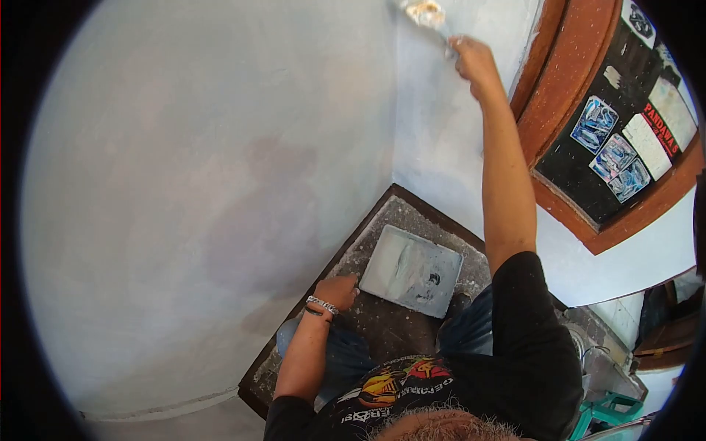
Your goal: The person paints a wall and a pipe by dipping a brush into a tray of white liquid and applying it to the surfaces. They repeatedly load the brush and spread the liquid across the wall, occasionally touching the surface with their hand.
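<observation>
My right hand (pixel 474 62) reaches up to the wall corner, its fingers wrapped round the handle of a paintbrush (pixel 426 15). The brush head, pale with yellowish bristles, lies over the pale wall (pixel 220 132) at the top of the view. Low beside my left knee, my left hand (pixel 337 292) is closed, with a bracelet and a dark band at the wrist; what it holds, if anything, I cannot tell. Just right of it, a paint tray (pixel 401 287) with whitish paint and some dark marks rests on a speckled, dark-edged surface (pixel 434 213).
A brown wooden frame (pixel 540 66) surrounds a dark panel with stickers (pixel 566 173) on the right. At lower right stand a green plastic item (pixel 610 408) and some clutter. The dark-edged surface meets both walls at the corner.
</observation>
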Motion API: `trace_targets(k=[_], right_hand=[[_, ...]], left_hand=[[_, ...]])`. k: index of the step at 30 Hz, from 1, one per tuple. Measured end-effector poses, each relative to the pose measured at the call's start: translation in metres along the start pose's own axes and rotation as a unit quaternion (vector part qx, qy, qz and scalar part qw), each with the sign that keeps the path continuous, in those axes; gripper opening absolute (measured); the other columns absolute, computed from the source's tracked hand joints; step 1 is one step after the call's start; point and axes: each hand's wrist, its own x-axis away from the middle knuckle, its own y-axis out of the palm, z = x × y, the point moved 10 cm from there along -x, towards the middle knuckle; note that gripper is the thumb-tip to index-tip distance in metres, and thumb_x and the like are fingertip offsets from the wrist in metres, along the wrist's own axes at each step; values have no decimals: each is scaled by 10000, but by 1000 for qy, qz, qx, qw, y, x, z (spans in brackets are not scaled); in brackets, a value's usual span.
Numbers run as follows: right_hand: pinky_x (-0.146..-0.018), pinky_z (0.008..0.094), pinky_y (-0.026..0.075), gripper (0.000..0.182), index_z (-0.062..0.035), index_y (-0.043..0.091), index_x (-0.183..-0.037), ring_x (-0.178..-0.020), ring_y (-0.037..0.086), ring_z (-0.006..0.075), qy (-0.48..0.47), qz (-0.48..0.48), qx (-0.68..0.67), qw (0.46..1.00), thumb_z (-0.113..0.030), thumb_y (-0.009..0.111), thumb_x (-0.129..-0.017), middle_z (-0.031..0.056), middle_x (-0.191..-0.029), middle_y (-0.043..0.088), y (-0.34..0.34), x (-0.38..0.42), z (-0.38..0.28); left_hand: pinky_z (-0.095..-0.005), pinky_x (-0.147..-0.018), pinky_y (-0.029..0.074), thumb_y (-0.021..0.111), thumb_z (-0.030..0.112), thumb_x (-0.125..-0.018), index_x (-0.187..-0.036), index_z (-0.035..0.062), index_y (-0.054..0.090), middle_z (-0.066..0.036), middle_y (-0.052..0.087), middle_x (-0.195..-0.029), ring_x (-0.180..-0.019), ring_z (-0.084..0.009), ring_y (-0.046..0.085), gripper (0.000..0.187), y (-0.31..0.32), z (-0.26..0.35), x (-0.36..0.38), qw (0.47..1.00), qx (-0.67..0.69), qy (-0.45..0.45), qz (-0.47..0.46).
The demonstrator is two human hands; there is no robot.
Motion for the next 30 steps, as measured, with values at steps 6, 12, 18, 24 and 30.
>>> trace_targets(k=[6,12,18,24,30], right_hand=[[-861,449,499,361,1,710,-907,-969,654,391,166,-188,441,862,-298,557,-776,255,-966,680,14,58,216],[-739,421,516,356,11,706,-789,-793,682,342,108,-159,385,902,-326,593,-767,215,-781,687,41,15,172],[-663,332,476,285,16,678,-1005,-691,595,196,-23,-106,232,967,-232,588,-896,121,-800,662,26,35,27],[-726,406,491,592,-248,418,-1451,-842,571,301,-216,43,266,938,-123,587,-897,152,-956,545,62,139,67],[-738,453,531,473,-259,497,-1377,-883,632,358,-44,-156,434,886,-178,548,-913,158,-1049,555,108,222,192]], left_hand=[[-514,-740,494,580,264,-887,-1037,50,585,-189,681,-915,-888,-380,654,262,1,-5,2,1000,1,-13,-3],[-506,-756,489,581,260,-887,-1052,56,585,-181,677,-941,-916,-378,644,262,-3,-4,3,1000,-1,-18,5],[-505,-752,495,584,266,-884,-1080,62,591,-188,680,-946,-917,-372,650,282,1,-8,1,1000,-9,-25,-9],[-505,-751,485,577,262,-892,-1053,61,586,-186,678,-931,-916,-380,643,257,7,-7,3,1000,-18,-19,-2],[-501,-766,488,578,285,-893,-1089,75,588,-188,679,-947,-935,-379,640,288,5,-14,9,999,-25,-33,-11]])
